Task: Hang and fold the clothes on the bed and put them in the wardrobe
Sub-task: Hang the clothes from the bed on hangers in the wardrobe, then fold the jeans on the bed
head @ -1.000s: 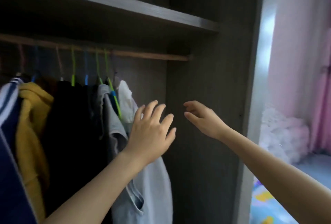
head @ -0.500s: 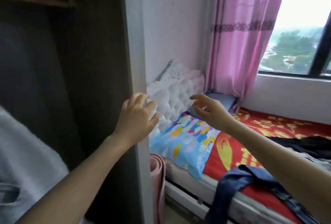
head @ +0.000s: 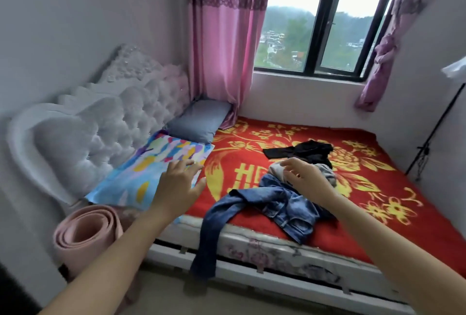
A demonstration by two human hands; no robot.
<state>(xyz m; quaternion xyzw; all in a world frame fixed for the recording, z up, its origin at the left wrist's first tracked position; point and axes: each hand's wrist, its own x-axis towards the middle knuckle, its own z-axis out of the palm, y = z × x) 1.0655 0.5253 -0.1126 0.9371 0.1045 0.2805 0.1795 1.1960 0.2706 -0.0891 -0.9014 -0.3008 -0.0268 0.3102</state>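
A rolled pink mat (head: 85,234) stands beside the tufted headboard (head: 100,125), with a patterned pillow (head: 151,163) against it; the wardrobe seen 0.5 s ago has left the view, and the bed (head: 378,188) now fills it; the left hand (head: 176,183) and right hand (head: 306,178) are spread and empty; the denim garment (head: 277,201) lies just below the right hand, with 1 grey garment (head: 276,169) and 1 black garment (head: 302,152) beyond it.
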